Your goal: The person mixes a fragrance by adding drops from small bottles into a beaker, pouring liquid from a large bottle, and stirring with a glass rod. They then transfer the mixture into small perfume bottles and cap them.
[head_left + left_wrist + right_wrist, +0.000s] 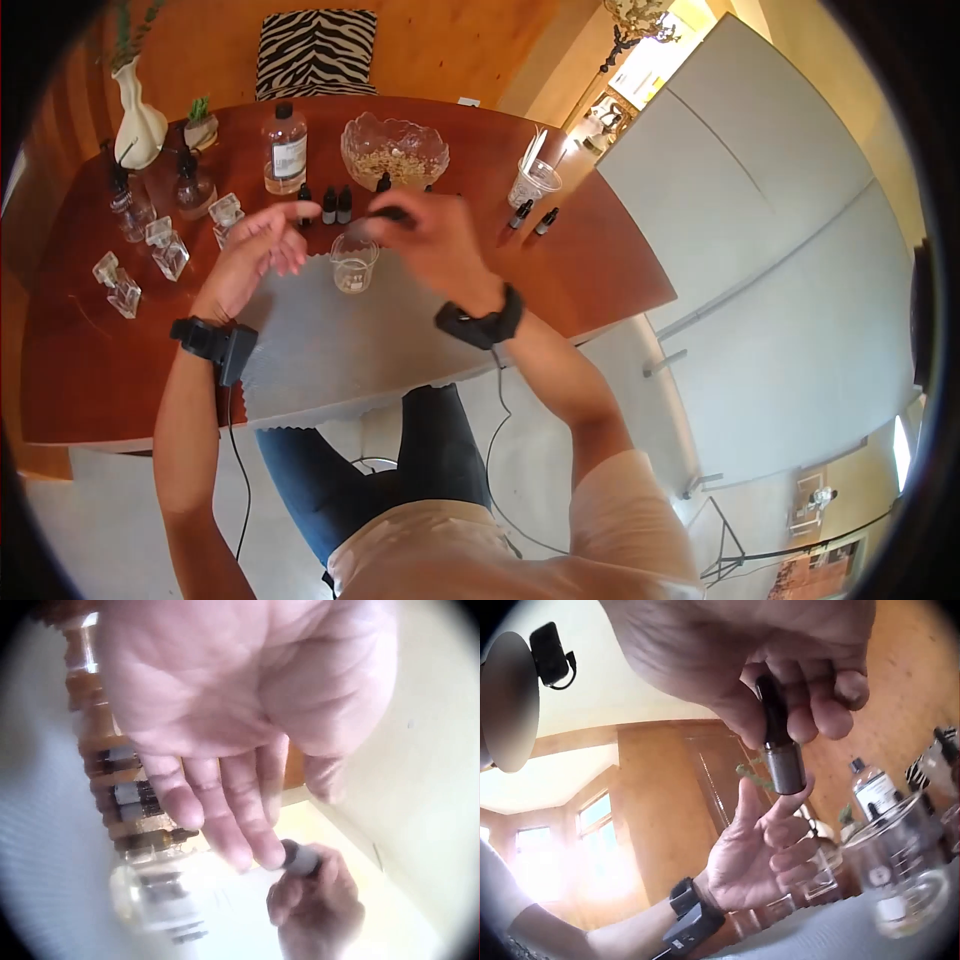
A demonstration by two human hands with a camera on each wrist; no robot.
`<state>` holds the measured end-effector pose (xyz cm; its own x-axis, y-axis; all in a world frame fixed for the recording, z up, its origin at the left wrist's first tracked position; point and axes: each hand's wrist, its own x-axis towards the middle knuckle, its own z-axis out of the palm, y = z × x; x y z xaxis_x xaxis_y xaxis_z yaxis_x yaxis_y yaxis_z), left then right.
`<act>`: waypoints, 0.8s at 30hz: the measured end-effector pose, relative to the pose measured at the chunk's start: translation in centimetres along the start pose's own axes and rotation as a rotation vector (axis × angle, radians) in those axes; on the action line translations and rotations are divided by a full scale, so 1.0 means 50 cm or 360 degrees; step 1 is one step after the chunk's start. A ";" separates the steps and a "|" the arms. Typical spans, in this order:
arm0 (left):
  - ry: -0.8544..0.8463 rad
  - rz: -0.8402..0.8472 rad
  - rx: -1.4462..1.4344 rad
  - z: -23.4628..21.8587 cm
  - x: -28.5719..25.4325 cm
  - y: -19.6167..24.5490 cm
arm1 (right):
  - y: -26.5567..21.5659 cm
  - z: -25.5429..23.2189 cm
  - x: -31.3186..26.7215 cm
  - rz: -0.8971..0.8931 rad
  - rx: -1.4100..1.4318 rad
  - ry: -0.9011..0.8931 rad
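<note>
Reading clock positions from mid-table, wearer at six: logging reddish table (560, 270), then grey mat (330, 340) running from centre to six. Next, noting crinkled glass bowl (395, 150) at one, labelled clear bottle (286, 160) at eleven. Seeing left hand (255, 260) at nine, grip released, fingers loosely extended. Finding right hand (430, 240) at three, pinching small dark dropper bottle by its black top. Marking clear cup (354, 272) at centre, on mat. Last, placing dropper bottle (786, 766) toward two, near left fingertips; cannot tell if touching.
</note>
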<state>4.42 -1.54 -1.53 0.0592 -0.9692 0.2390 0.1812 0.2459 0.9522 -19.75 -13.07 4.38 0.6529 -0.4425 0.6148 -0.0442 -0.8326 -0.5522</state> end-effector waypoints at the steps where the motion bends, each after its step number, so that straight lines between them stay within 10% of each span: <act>1: 0.0061 0.0024 0.0078 -0.004 0.003 0.003 | 0.025 -0.024 -0.015 0.0036 0.0073 0.0211; 9: 0.0282 0.0120 -0.0092 -0.018 0.013 -0.006 | 0.338 -0.376 -0.130 0.0776 -0.0332 0.0427; 14: 0.0330 0.0099 -0.0034 -0.020 0.013 -0.016 | 0.418 -0.374 -0.138 0.0966 -0.0526 0.0189; 20: 0.0382 0.0108 0.0004 -0.032 0.017 -0.019 | 0.529 -0.345 -0.124 0.0542 -0.1089 0.0082; 24: 0.0394 0.0103 -0.0006 -0.023 0.016 -0.008 | 0.487 -0.342 -0.096 0.1051 -0.1041 0.0060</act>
<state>5.54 -2.41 -1.97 0.3095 -0.9188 0.2452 0.1730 0.3079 0.9355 -36.92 -36.91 -2.38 0.3191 -0.8944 0.3133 -0.8230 -0.4255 -0.3764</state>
